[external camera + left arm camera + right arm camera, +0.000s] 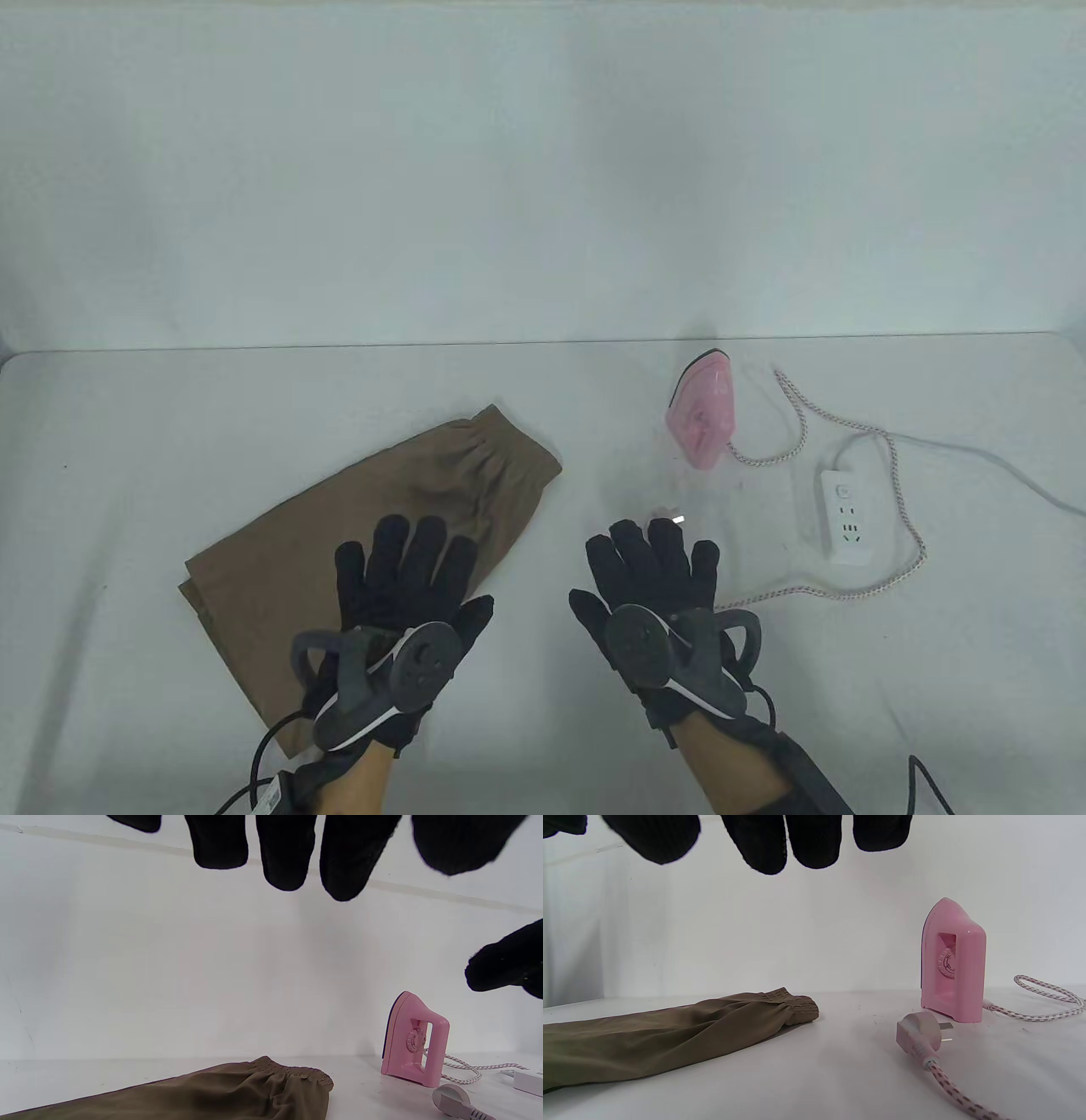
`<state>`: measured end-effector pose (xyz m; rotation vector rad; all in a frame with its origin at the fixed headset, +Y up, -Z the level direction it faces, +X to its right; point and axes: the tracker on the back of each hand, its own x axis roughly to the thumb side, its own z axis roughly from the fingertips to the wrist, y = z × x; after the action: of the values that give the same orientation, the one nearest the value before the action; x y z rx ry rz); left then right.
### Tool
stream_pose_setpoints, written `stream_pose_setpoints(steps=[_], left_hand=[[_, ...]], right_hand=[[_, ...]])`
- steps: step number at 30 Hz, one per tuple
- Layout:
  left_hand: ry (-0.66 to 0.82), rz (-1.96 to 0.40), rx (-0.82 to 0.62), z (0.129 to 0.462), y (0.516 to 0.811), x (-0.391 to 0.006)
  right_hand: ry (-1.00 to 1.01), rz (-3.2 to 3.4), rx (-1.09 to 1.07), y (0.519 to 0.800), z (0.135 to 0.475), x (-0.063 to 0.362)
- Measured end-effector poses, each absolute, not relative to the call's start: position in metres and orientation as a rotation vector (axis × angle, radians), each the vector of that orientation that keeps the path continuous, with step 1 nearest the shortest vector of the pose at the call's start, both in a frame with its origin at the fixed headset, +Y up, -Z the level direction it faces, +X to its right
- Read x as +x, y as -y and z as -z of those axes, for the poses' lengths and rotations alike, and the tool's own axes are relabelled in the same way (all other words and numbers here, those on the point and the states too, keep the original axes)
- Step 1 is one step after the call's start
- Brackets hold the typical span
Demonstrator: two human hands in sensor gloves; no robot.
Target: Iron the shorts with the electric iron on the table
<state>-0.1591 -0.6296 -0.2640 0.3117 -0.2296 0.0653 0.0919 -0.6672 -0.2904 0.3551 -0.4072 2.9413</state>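
On the white surface, folded brown shorts lie left of centre, their near part beneath the left hand, which hovers flat with fingers spread, holding nothing. Right hand likewise open and empty, beside the shorts, above the loose plug. Pink iron stands upright on its heel beyond the right hand, its cord looping around the power strip.

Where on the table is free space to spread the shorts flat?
Bare table lies behind the shorts, and between shorts and iron. The right side is crowded: cord, plug and power strip.
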Motion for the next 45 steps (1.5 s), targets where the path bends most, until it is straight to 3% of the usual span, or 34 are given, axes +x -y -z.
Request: stream_pose_setpoints(steps=[10, 19, 25, 31, 45], left_hand=[[0.236, -0.064, 0.296, 0.264, 0.63, -0.158], [0.246, -0.113, 0.211, 0.269, 0.63, -0.162], [0.252, -0.161, 0.204, 0.269, 0.626, -0.168], [0.259, -0.217, 0.198, 0.27, 0.623, -0.175], [0.257, -0.237, 0.154, 0.274, 0.624, -0.179]], right_hand=[[0.391, -2.952, 0.361, 0.667, 0.29, 0.093], [0.008, -2.944, 0.351, 0.673, 0.301, 0.105], [-0.071, -2.848, 0.214, 0.672, 0.314, 0.131], [-0.151, -2.747, 0.007, 0.679, 0.344, 0.155], [-0.538, -2.894, -0.454, 0.743, 0.434, 0.142]])
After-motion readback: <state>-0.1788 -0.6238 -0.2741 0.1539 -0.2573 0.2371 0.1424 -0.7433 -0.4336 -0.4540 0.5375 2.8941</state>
